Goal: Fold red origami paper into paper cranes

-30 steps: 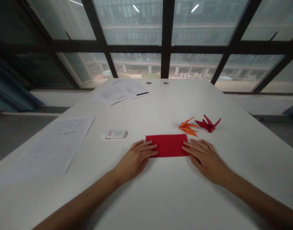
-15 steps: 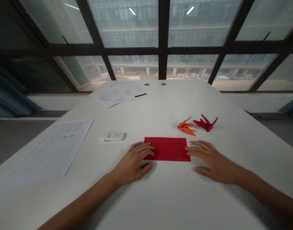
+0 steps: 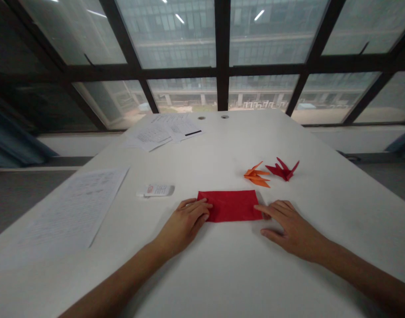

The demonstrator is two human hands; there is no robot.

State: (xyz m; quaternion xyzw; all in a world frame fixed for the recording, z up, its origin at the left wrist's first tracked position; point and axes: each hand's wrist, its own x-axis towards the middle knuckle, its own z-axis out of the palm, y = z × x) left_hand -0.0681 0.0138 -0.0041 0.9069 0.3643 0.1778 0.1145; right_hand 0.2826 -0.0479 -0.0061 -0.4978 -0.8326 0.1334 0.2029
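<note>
A folded red sheet of paper point(image 3: 234, 206) lies crosswise on the white table in front of me. My left hand point(image 3: 189, 221) is at its left end, fingers over the paper and thumb drawn up against them at the lower corner, closed on that end. At the right end, my right hand point(image 3: 288, 225) touches the paper's edge with an outstretched index finger. Its thumb is spread away and rests near the table, while the other fingers curl. Just beyond the paper sit an orange folded paper crane point(image 3: 256, 175) and a red folded paper crane point(image 3: 283, 169).
A white tube with printed labels point(image 3: 158, 190) lies left of the red paper. A written sheet point(image 3: 73, 207) spreads over the table's left side, and more papers point(image 3: 163, 132) lie at the back left. The table point(image 3: 242, 274) reaches to large windows.
My left thumb has moved up to the fingers at the paper's corner. My right hand's other fingers have curled back, leaving the index finger on the edge. The view has shifted slightly.
</note>
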